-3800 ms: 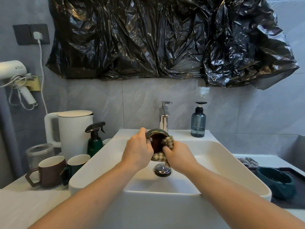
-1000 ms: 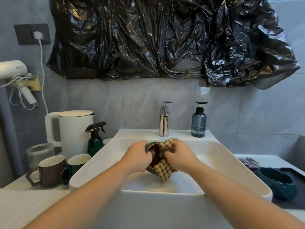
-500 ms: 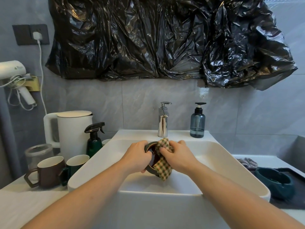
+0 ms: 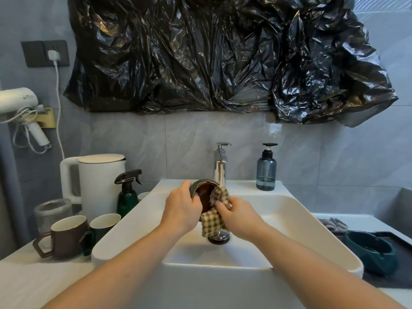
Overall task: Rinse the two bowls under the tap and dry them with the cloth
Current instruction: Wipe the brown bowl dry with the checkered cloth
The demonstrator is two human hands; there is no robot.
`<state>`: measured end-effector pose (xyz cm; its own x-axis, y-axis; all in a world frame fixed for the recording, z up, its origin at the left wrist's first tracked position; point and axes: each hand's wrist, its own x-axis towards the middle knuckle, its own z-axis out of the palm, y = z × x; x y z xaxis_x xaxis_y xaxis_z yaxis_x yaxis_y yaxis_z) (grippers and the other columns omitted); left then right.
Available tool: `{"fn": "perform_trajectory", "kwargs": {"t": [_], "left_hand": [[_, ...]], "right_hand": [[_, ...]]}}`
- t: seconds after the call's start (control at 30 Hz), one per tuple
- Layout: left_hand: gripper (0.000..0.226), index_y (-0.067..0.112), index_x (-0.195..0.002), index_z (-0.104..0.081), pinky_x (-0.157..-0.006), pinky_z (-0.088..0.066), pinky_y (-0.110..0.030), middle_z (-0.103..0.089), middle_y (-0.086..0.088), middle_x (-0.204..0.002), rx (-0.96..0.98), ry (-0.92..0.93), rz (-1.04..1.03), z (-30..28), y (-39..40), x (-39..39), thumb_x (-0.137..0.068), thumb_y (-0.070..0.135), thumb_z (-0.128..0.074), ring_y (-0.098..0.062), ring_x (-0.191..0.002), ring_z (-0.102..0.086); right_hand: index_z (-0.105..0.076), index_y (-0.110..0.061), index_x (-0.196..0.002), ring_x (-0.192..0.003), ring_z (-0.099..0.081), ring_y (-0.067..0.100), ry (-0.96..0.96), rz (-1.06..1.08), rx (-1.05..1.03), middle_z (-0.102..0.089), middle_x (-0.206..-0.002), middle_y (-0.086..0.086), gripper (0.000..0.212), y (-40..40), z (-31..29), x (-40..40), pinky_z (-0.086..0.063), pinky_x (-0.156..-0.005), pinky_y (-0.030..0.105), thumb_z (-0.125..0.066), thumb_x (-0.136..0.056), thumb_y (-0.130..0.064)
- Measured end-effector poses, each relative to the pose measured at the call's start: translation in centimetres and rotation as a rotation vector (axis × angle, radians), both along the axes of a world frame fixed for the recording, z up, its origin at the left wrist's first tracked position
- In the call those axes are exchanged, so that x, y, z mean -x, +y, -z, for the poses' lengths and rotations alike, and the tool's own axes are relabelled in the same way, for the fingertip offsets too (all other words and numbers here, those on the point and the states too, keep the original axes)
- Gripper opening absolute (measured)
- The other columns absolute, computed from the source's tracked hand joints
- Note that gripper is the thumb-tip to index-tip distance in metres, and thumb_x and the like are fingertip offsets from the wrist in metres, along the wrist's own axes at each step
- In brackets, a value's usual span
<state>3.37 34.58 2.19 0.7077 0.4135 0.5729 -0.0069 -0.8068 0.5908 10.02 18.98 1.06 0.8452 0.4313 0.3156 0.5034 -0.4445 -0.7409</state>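
Over the white sink [image 4: 289,221], my left hand [image 4: 181,208] grips a small bowl [image 4: 204,190], green outside and brown inside, tilted on its side with the opening toward the right. My right hand [image 4: 238,216] holds a checked cloth [image 4: 215,214] bunched against the bowl's inside and rim; part of it hangs below. The chrome tap [image 4: 220,166] stands just behind the bowl, with no water visible. A second, dark green bowl [image 4: 370,250] sits on a black mat [image 4: 401,282] to the right of the sink.
Left of the sink stand a white kettle [image 4: 98,184], a green spray bottle [image 4: 127,192], a brown mug [image 4: 64,237], a green mug [image 4: 102,226] and a glass jar [image 4: 52,212]. A blue soap dispenser [image 4: 266,170] is behind the basin. The drain plug [image 4: 218,238] lies below the hands.
Both hands have lifted the bowl and cloth higher and nearer the tap, uncovering the drain plug. The cloth has shifted around the bowl's rim.
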Motion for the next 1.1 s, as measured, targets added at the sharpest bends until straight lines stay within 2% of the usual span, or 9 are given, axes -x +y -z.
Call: {"fn": "perform_trajectory", "kwargs": {"t": [0.13,0.27,0.33,0.43,0.6,0.77,0.9,1.0,1.1], "left_hand": [[0.011,0.02,-0.11,-0.055,-0.057,-0.066,-0.039,-0.065,-0.005,-0.103,0.187,0.143,0.098,-0.1,-0.8,0.6,-0.1,0.016,-0.059,-0.025,-0.071,-0.076],[0.017,0.021,-0.115,-0.055,-0.054,-0.064,-0.034,-0.067,-0.008,-0.109,0.376,0.211,0.181,-0.9,-1.9,2.0,-0.099,0.019,-0.061,-0.026,-0.073,-0.078],[0.013,0.021,-0.114,-0.062,-0.055,-0.065,-0.036,-0.069,-0.006,-0.105,0.334,0.199,0.156,-1.5,-2.0,2.8,-0.102,0.024,-0.06,-0.025,-0.075,-0.076],[0.016,0.022,-0.116,-0.066,-0.057,-0.066,-0.039,-0.07,-0.003,-0.105,0.278,0.228,0.151,-1.2,-2.0,3.8,-0.104,0.022,-0.056,-0.024,-0.082,-0.073],[0.017,0.022,-0.114,-0.066,-0.053,-0.065,-0.04,-0.068,-0.007,-0.11,0.232,0.257,0.201,0.6,-2.9,4.4,-0.103,0.02,-0.052,-0.03,-0.088,-0.072],[0.017,0.023,-0.094,-0.067,-0.077,-0.061,-0.046,-0.072,-0.002,-0.096,0.128,0.133,0.064,0.3,-2.6,4.3,-0.1,0.02,-0.052,-0.026,-0.089,-0.066],[0.013,0.023,-0.101,-0.066,-0.082,-0.058,-0.045,-0.07,-0.001,-0.099,0.138,0.073,0.035,0.2,-2.5,4.5,-0.103,0.022,-0.053,-0.027,-0.092,-0.064],[0.012,0.026,-0.098,-0.062,-0.074,-0.063,-0.051,-0.068,0.001,-0.093,0.139,0.104,0.143,0.5,-2.8,4.5,-0.103,0.026,-0.051,-0.026,-0.088,-0.067],[0.014,0.023,-0.096,-0.062,-0.078,-0.061,-0.048,-0.068,0.001,-0.091,0.096,0.102,0.147,0.5,-2.9,4.6,-0.105,0.023,-0.051,-0.025,-0.089,-0.065]], "right_hand": [[-0.069,-0.021,-0.094,-0.081,-0.067,0.014,-0.045,0.053,0.019,-0.072,-0.087,-0.004,0.024,-0.4,-0.3,0.0,-0.055,-0.07,0.031,-0.052,-0.102,-0.036],[-0.068,-0.025,-0.1,-0.079,-0.064,0.013,-0.206,0.08,0.043,-0.07,-0.088,-0.006,0.018,-1.1,-1.3,0.8,-0.05,-0.063,0.027,-0.051,-0.1,-0.034],[-0.065,-0.027,-0.116,-0.085,-0.065,0.018,-0.318,0.058,0.112,-0.072,-0.096,-0.003,0.025,-1.4,-2.1,1.6,-0.054,-0.07,0.033,-0.051,-0.098,-0.036],[-0.042,-0.033,-0.142,-0.091,-0.064,0.022,-0.401,0.023,0.224,-0.071,-0.103,0.001,0.044,-1.9,-2.2,2.8,-0.049,-0.071,0.034,-0.051,-0.099,-0.038],[-0.062,-0.037,-0.12,-0.1,-0.064,0.014,-0.54,-0.089,0.185,-0.073,-0.109,-0.01,0.029,-1.9,-1.7,4.5,-0.052,-0.087,0.03,-0.057,-0.095,-0.023],[-0.071,-0.032,-0.105,-0.085,-0.067,0.011,-0.305,0.035,0.081,-0.073,-0.091,-0.011,0.017,-1.6,-1.2,4.5,-0.054,-0.074,0.027,-0.058,-0.095,-0.031],[-0.063,-0.028,-0.077,-0.068,-0.062,0.008,-0.215,0.087,0.142,-0.067,-0.073,-0.009,0.02,-2.0,-1.0,4.4,-0.044,-0.056,0.023,-0.057,-0.095,-0.033],[-0.068,-0.029,-0.094,-0.079,-0.064,0.012,-0.269,0.132,0.116,-0.07,-0.085,-0.009,0.012,-1.7,-1.3,4.7,-0.052,-0.069,0.028,-0.056,-0.094,-0.026],[-0.068,-0.033,-0.108,-0.086,-0.066,0.012,-0.313,0.114,0.074,-0.072,-0.093,-0.01,0.02,-1.5,-1.3,4.8,-0.055,-0.078,0.03,-0.057,-0.093,-0.025]]}}
